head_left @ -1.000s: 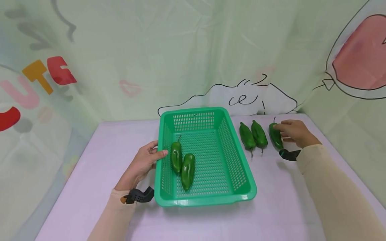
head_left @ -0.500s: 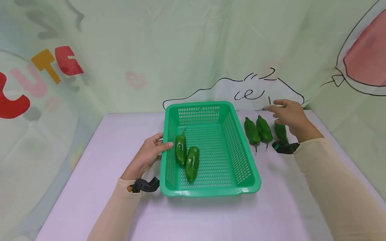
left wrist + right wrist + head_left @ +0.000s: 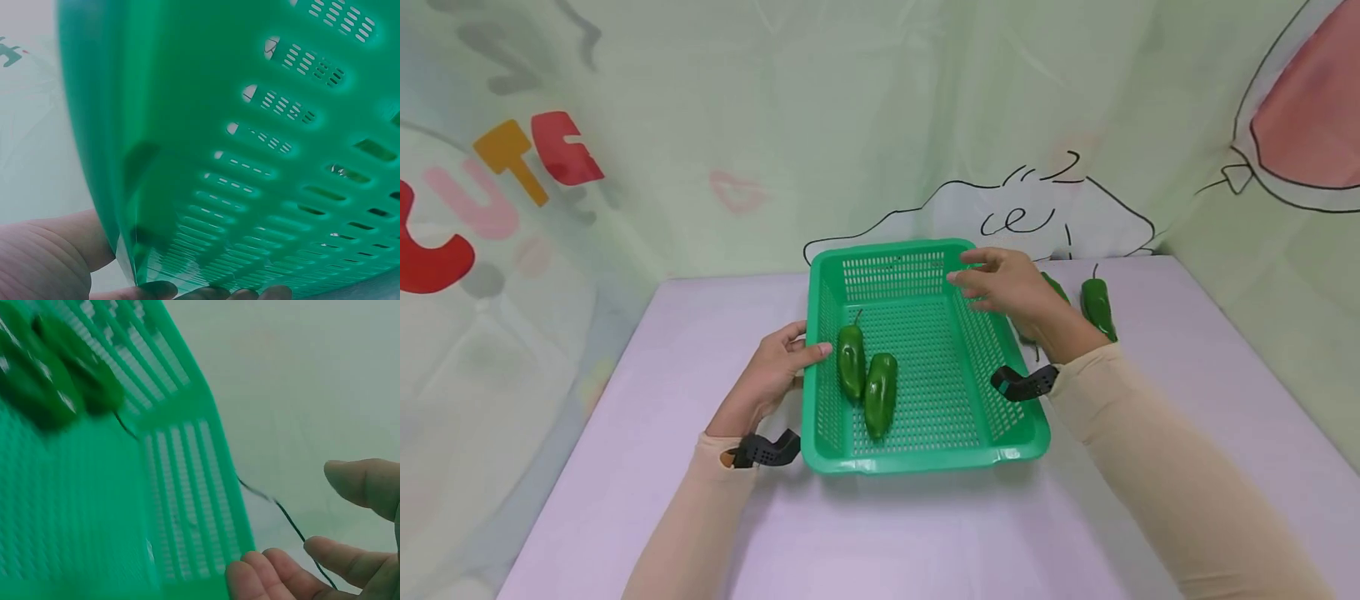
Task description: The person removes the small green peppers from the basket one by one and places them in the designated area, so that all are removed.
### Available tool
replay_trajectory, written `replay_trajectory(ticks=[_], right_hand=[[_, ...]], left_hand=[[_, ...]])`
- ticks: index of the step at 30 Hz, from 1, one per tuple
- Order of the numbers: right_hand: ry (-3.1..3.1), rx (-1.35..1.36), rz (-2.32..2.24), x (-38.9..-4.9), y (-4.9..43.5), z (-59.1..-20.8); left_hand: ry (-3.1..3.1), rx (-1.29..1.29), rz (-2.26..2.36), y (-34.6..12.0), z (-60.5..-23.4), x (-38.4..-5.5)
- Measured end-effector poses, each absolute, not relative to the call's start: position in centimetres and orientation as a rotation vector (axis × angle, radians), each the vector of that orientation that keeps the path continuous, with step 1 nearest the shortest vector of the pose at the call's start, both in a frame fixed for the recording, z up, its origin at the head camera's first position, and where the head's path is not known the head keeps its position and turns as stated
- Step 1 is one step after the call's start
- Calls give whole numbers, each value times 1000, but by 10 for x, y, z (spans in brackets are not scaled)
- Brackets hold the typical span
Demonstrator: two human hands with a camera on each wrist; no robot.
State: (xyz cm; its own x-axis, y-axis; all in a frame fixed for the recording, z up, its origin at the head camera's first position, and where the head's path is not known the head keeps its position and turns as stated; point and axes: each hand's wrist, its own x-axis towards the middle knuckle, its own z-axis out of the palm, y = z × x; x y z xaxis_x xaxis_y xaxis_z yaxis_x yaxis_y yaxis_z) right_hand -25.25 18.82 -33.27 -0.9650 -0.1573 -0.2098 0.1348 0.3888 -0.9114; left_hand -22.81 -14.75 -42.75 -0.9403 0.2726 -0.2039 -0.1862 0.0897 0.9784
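- Basket (image 3: pixel 917 462): one, green, with slotted walls, on one pale lilac table (image 3: pixel 587 442).
- Peppers inside (image 3: pixel 880 396): two, both green, side by side along the left part of the basket's floor; one has its stem pointing to the far wall.
- Peppers outside (image 3: pixel 1097 307): one shows almost whole on the table, well to the right of the basket, stem away from the person; further green pieces show around the right hand, too covered to count surely.
- Hands: two. The left hand (image 3: pixel 773 371) grips the basket's left rim, thumb over the top and fingers on the outer side. The right hand (image 3: pixel 1007 283) is over the far right corner, fingers loosely extended, thumb apart, holding nothing; whether its fingertips touch the rim I cannot tell.
- Black wrist devices (image 3: pixel 769 450): two, one per wrist.
- Sleeves (image 3: pixel 688 525): two, beige.
- Backdrop letters (image 3: pixel 567 150): four, in colour.
- Balloon drawing (image 3: pixel 1311 117): one, red, partly in view.
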Motion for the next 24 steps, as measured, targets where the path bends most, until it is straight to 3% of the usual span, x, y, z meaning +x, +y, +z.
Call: replay_trajectory(ticks=[10, 24], right_hand=[[2203, -11, -1499, -258, 142, -357], [2155, -25, -1358, -259, 119, -388]], left_hand=[[2037, 57, 1925, -146, -426, -227], [2034, 62, 1925, -146, -427, -228]])
